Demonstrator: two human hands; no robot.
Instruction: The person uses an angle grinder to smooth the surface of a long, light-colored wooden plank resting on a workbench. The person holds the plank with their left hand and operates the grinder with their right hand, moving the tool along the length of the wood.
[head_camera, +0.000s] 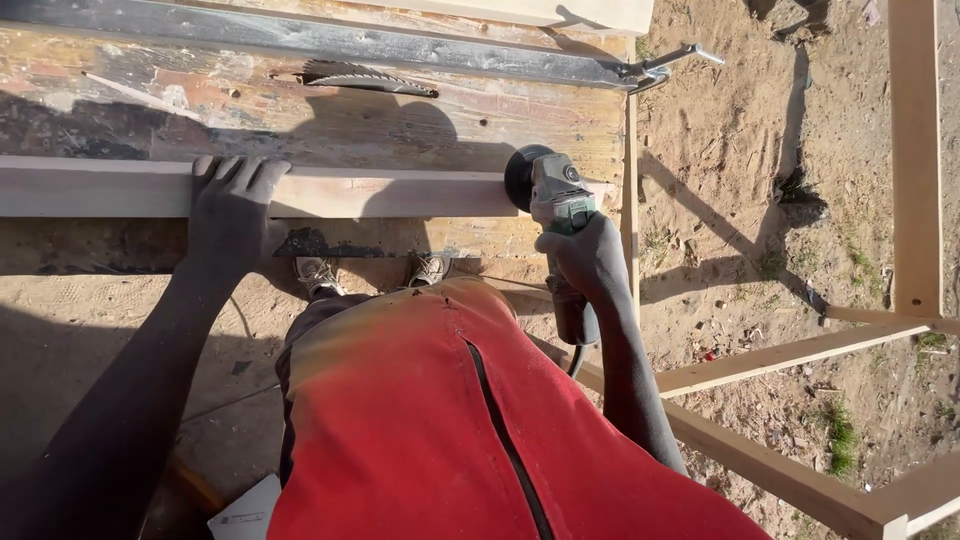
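Looking down from the head camera, the left hand (232, 205) lies flat with fingers spread on a long pale wooden plank (400, 192), apparently pressing down so the wood stays put. That plank runs crosswise along the near edge of a worn, paint-stained counter (150, 100), which puts its near face within easy reach of the tool. The right hand (590, 255) is wrapped tight around the body of a green and grey angle grinder (560, 215), whose dark disc (520, 177) meets the plank's right end; gripping the body low seems to give control over the angle of the disc. A toothed circular saw blade (365, 77) pokes up through a slot further back on the counter, well apart from both hands. A metal clamp handle (670, 60) sticks out at the counter's far right corner. Below, the person's red garment (430, 430) fills the lower frame, with two shoes (370, 270) showing just under the counter edge. To the right, a bare timber frame (790, 355) stands on sandy ground (730, 150).
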